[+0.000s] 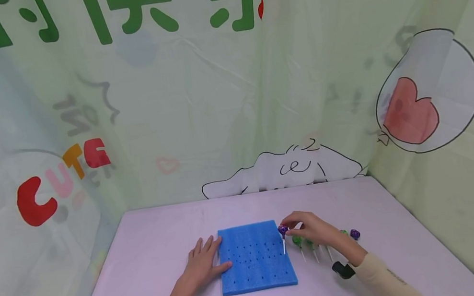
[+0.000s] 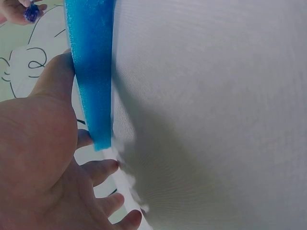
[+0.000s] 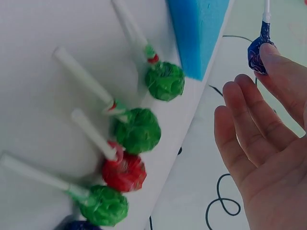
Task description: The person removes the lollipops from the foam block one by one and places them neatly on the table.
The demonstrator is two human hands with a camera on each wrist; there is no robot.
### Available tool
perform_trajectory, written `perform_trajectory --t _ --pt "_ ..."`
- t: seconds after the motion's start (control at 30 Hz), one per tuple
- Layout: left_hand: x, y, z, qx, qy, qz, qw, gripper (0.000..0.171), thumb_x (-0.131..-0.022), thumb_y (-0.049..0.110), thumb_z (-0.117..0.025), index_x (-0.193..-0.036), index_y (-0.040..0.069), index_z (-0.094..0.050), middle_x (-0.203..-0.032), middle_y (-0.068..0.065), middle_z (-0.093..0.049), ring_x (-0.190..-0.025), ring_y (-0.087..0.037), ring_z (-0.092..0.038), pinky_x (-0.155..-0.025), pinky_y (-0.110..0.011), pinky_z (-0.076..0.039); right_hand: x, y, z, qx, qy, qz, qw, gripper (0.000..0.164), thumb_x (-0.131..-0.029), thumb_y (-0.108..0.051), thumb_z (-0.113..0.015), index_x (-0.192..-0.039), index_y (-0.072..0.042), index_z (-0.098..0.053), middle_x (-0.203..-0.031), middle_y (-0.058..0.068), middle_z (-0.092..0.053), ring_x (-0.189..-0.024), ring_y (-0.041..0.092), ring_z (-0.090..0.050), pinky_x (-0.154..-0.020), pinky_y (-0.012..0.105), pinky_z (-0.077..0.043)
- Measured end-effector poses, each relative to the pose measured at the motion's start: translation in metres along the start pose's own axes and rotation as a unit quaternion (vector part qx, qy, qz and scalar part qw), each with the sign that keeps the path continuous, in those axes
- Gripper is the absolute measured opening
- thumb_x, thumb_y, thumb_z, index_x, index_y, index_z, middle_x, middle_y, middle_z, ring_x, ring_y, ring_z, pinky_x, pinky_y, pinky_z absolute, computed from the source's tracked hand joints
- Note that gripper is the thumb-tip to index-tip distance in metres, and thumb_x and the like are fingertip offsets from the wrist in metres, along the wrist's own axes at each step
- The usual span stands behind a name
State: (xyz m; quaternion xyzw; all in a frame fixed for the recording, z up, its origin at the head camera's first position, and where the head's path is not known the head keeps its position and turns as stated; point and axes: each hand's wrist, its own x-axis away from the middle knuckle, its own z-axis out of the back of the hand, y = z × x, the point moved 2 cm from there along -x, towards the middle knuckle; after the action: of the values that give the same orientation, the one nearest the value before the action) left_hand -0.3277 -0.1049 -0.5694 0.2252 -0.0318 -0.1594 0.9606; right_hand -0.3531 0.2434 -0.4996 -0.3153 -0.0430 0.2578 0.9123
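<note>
My left hand (image 1: 201, 262) rests at the left edge of a blue foam board (image 1: 255, 278) dotted with rows of small holes. Its fingers are spread, the thumb lying over the board's edge. Between thumb and fingertips, my right hand (image 1: 312, 228) pinches a purple-wrapped lollipop (image 1: 282, 229) by its candy head. The white stick points down over the board's right edge. In the right wrist view this lollipop (image 3: 255, 55) shows with its other fingers extended beside it.
Right of the board lies a row of lollipops: a green one (image 3: 164, 80), another green one (image 3: 139, 130), a red one (image 3: 124, 172), a third green one (image 3: 104, 206) and a purple one (image 1: 355, 234). A printed curtain (image 1: 231, 95) hangs behind the pale table (image 1: 163, 228).
</note>
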Motion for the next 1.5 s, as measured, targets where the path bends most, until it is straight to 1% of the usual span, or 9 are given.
perform_trajectory --t 0.07,0.17,0.27,0.53,0.7,0.97,1.17,1.3,1.5 --pt "0.001 0.001 0.000 0.001 -0.001 -0.001 1.0000 0.086 -0.089 0.061 -0.065 -0.154 0.011 -0.039 -0.161 -0.022 -0.034 -0.150 -0.052 -0.019 -0.116 -0.070 -0.020 0.003 0.002 0.002 0.000 0.001 -0.002 1.000 0.031 -0.096 -0.022 -0.069 -0.123 -0.008 -0.068 -0.110 0.001 -0.070 -0.100 0.017 -0.064 -0.080 0.022 -0.055" --pt "0.002 0.001 0.000 0.001 -0.001 -0.003 1.0000 0.086 -0.089 0.061 -0.065 -0.154 0.011 -0.039 -0.161 -0.022 -0.034 -0.150 -0.052 -0.019 -0.116 -0.070 -0.021 0.007 0.002 0.006 -0.002 0.004 0.000 1.000 0.033 -0.096 -0.022 -0.068 -0.125 -0.006 -0.067 -0.112 0.006 -0.070 -0.102 0.021 -0.064 -0.080 0.023 -0.055" --pt "0.002 0.001 0.000 0.000 -0.002 -0.003 1.0000 0.086 -0.089 0.061 -0.065 -0.154 0.011 -0.039 -0.161 -0.021 -0.034 -0.151 -0.051 -0.019 -0.116 -0.070 -0.021 0.010 0.004 0.011 -0.007 0.004 0.001 1.000 0.033 -0.097 -0.023 -0.067 -0.125 -0.005 -0.066 -0.114 0.007 -0.070 -0.103 0.024 -0.064 -0.080 0.023 -0.056" --pt "0.001 0.001 0.000 -0.006 0.001 -0.005 1.0000 0.086 -0.089 0.061 -0.065 -0.154 0.011 -0.039 -0.161 -0.021 -0.035 -0.150 -0.051 -0.020 -0.116 -0.070 -0.022 0.017 0.014 0.021 0.001 0.002 -0.016 1.000 0.032 -0.096 -0.026 -0.068 -0.124 -0.010 -0.067 -0.114 0.003 -0.069 -0.104 0.021 -0.063 -0.080 0.022 -0.055" --pt "0.000 0.002 0.001 -0.009 0.002 -0.007 0.9999 0.086 -0.090 0.061 -0.065 -0.154 0.011 -0.039 -0.161 -0.021 -0.035 -0.150 -0.051 -0.020 -0.116 -0.070 -0.022 0.021 0.017 0.026 0.000 -0.001 -0.026 1.000 0.031 -0.096 -0.025 -0.069 -0.122 -0.009 -0.068 -0.114 0.004 -0.069 -0.104 0.022 -0.063 -0.080 0.023 -0.055" --pt "0.000 0.002 0.003 -0.011 -0.004 -0.006 0.9999 0.085 -0.090 0.059 -0.065 -0.155 0.011 -0.038 -0.161 -0.022 -0.034 -0.150 -0.052 -0.019 -0.116 -0.070 -0.022 0.033 0.021 0.038 0.013 0.003 -0.023 1.000 0.031 -0.095 -0.023 -0.070 -0.122 -0.007 -0.068 -0.112 0.006 -0.069 -0.102 0.022 -0.063 -0.079 0.023 -0.055" --pt "0.000 0.004 0.006 -0.009 0.002 -0.006 0.9999 0.084 -0.091 0.058 -0.065 -0.155 0.010 -0.038 -0.161 -0.022 -0.033 -0.150 -0.052 -0.019 -0.116 -0.069 -0.022 0.036 0.027 0.046 0.020 0.009 -0.027 0.999 0.030 -0.095 -0.019 -0.069 -0.122 -0.006 -0.067 -0.113 0.005 -0.070 -0.104 0.024 -0.063 -0.082 0.026 -0.056" --pt "0.002 0.006 0.007 -0.006 -0.006 -0.003 1.0000 0.084 -0.091 0.058 -0.065 -0.155 0.010 -0.038 -0.161 -0.023 -0.033 -0.150 -0.052 -0.019 -0.117 -0.069 -0.021 0.041 0.034 0.047 0.017 0.003 -0.029 0.999 0.029 -0.095 -0.017 -0.069 -0.122 -0.005 -0.067 -0.113 0.006 -0.070 -0.103 0.025 -0.063 -0.082 0.025 -0.056" --pt "0.004 0.007 0.006 -0.002 -0.006 -0.008 1.0000 0.085 -0.091 0.058 -0.066 -0.154 0.009 -0.039 -0.160 -0.024 -0.034 -0.150 -0.052 -0.020 -0.116 -0.070 -0.021 0.048 0.042 0.051 0.015 -0.001 -0.025 1.000 0.032 -0.095 -0.020 -0.069 -0.123 -0.005 -0.066 -0.114 0.006 -0.070 -0.103 0.024 -0.063 -0.082 0.025 -0.056"
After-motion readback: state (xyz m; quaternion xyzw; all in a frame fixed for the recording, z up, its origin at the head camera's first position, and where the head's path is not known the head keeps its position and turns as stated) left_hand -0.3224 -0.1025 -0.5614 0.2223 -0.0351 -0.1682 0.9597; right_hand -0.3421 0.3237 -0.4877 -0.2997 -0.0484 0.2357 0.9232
